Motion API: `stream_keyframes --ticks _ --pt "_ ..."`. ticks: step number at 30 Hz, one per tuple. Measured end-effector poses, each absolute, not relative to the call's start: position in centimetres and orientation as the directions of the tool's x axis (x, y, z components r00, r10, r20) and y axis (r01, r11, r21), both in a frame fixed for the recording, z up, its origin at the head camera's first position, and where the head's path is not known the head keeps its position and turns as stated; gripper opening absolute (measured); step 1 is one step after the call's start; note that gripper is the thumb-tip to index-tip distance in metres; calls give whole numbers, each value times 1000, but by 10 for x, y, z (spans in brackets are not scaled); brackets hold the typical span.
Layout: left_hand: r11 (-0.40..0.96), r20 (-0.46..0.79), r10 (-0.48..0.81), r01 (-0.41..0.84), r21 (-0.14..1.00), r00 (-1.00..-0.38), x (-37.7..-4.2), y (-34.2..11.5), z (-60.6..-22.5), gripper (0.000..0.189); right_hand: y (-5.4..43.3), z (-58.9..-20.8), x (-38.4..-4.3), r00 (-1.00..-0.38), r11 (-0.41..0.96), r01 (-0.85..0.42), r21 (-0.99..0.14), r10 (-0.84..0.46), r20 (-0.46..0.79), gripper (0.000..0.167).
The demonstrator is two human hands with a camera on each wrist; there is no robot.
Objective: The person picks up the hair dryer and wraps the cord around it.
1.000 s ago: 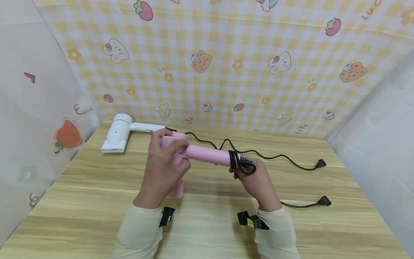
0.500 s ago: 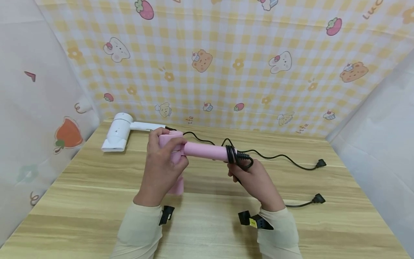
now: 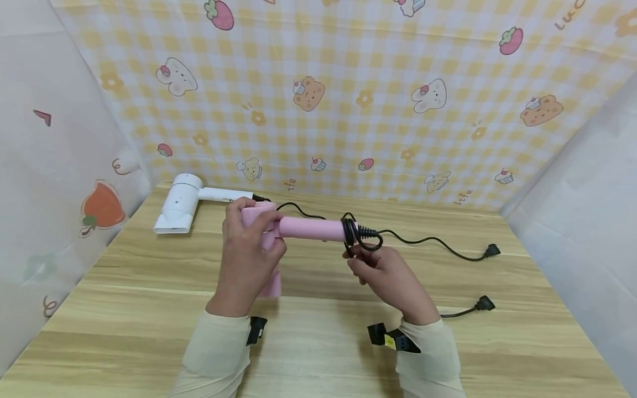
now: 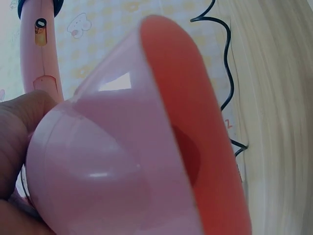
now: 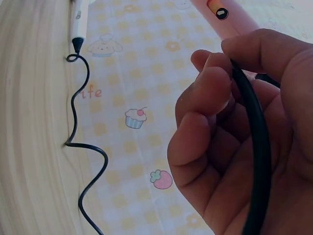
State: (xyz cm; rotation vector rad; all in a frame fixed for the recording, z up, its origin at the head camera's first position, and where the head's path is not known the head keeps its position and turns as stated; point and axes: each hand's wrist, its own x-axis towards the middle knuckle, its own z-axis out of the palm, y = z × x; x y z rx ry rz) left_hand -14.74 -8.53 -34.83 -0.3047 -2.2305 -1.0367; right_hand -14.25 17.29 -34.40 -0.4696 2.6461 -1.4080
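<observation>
My left hand (image 3: 247, 258) grips the head of a pink hair dryer (image 3: 311, 228), whose handle points right above the table. In the left wrist view the wide nozzle (image 4: 122, 147) fills the middle, with an orange-red inside. Several turns of black power cord (image 3: 350, 232) are wound round the handle's end. Just below those turns my right hand (image 3: 393, 282) pinches the cord between thumb and fingertips. Up close in the right wrist view, the cord (image 5: 257, 147) runs down across the palm. Its plug (image 3: 484, 303) lies on the table to the right.
A white hair dryer (image 3: 180, 204) lies at the back left of the wooden table (image 3: 318, 354). Its wavy black cord (image 3: 428, 240) stretches along the back to a plug (image 3: 491, 250) on the right. A yellow checked cloth (image 3: 348, 127) hangs behind.
The pink hair dryer has shifted slightly left and up with my left hand. My right hand has moved its pinch on the cord, and the cord's plug has slid left and slightly back.
</observation>
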Motion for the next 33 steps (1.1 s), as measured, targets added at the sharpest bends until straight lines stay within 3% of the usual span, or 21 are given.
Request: stream_keyframes --ticks 13,23,33 --pt "699 609 -107 376 609 -786 -149 -89 -352 39 172 -340 -137 -906 582 -345 -736 -413 98 15" --pt "710 590 -109 353 610 -800 -149 -90 -353 38 174 -335 -133 -909 572 -332 -750 -407 92 22" --pt "727 584 -100 342 596 -806 -149 -89 -352 37 176 -332 -131 -893 553 -434 -712 -370 257 19"
